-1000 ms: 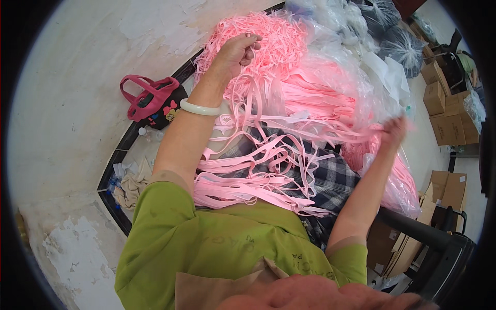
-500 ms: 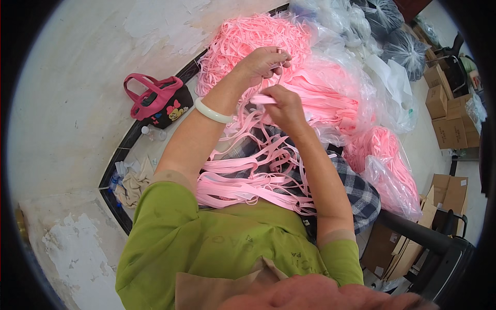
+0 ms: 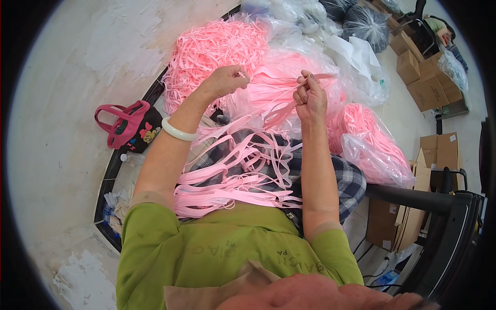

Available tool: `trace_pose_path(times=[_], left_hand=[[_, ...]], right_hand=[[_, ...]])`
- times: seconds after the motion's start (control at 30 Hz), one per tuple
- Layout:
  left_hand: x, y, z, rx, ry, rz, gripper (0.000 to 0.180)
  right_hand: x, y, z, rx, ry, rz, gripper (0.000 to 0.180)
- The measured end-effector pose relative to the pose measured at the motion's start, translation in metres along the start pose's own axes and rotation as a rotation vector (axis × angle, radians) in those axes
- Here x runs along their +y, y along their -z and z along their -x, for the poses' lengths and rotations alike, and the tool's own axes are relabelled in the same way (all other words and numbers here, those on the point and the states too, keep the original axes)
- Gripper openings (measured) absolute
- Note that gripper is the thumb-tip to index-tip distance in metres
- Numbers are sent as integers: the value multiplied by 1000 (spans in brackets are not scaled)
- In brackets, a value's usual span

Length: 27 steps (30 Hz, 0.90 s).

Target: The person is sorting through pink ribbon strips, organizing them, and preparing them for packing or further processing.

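Note:
My right hand (image 3: 311, 98) is closed on a flat pink strap (image 3: 281, 114), one end sticking out to the right past the fingertips and the rest hanging down to the left. Level with it and apart, my left hand (image 3: 227, 81) is curled with thumb and fingers pinched together. Whatever sits in that pinch is too small to name. Across my lap, over dark plaid cloth (image 3: 336, 173), lie several loose pink straps (image 3: 232, 199), some looped and tangled. Behind my left hand rises a big tangled heap of pink straps (image 3: 212, 49).
More pink straps in clear plastic (image 3: 369, 139) lie at the right. A pink-and-black handbag (image 3: 129, 126) stands by the left wall. Clear and dark bags (image 3: 367, 26) fill the back. Cardboard boxes (image 3: 429, 85) and a black armrest (image 3: 413, 199) are on the right. Another person (image 3: 442, 31) sits far off.
My hands have drawn apart: the right has swung to the right with the strap, its fingers turned upward. The whole view has shifted, with the surroundings now further left.

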<state>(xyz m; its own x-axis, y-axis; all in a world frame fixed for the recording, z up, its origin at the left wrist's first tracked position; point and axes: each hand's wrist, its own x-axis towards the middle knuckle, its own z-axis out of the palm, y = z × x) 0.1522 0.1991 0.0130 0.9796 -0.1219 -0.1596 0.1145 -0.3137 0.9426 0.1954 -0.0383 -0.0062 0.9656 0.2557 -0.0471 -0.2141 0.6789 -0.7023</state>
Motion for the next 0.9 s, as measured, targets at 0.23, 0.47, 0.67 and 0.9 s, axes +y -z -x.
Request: trace_pose_path(times=[0.23,0.47,0.67,0.9], left_hand=[[-4,-5,0,57,35,-50,18],[-11,22,0,137,-34,-303,21],[-35,76,13,371,23,-128,24],[-41,92,63,493,-154,-70,33]], right_hand=[[-5,6,-3,1,34,8,20],[-71,63,-8,295,170,-452,16],[-133,156,10,767,711,-196,27],[-52,22,3,162,279,526,17]])
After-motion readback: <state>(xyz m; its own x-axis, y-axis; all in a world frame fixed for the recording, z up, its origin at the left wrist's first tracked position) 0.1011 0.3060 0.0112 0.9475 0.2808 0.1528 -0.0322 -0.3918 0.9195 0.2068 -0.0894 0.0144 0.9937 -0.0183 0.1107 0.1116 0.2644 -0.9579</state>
